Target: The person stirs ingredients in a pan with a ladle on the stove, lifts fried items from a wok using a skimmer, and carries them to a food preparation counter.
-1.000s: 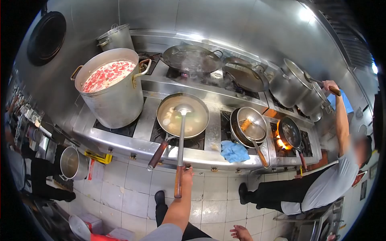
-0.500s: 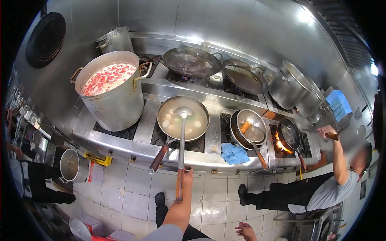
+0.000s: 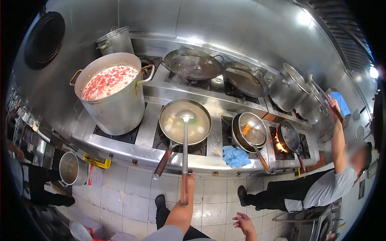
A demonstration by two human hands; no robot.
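My left hand [image 3: 189,180] is closed round the wooden end of a long-handled ladle [image 3: 185,138]. The ladle's bowl rests in cloudy broth in a wok [image 3: 161,127], where pale pieces and a bit of green show. That wok's own wooden handle [image 3: 163,164] juts toward me, just left of the ladle. Low at the bottom, my right hand [image 3: 243,221] hangs over the floor, fingers loosely apart and holding nothing. Right of the broth wok, a metal strainer [image 3: 257,124] with an orange-brown piece in it sits over another pan, beside a blue cloth [image 3: 235,156].
A big pot [image 3: 110,110] with red and white pieces stands at left. Flames burn under a pan [image 3: 288,134] at right, where a co-worker [image 3: 327,193] raises a ladle [image 3: 321,90]. More woks [image 3: 193,66] and tall pots [image 3: 287,90] fill the back row. Another person [image 3: 40,182] stands at left.
The ladle in my left hand has shifted slightly within the broth. My right hand has risen a little. The co-worker's hand has lifted, with the ladle now pointing toward the back pots.
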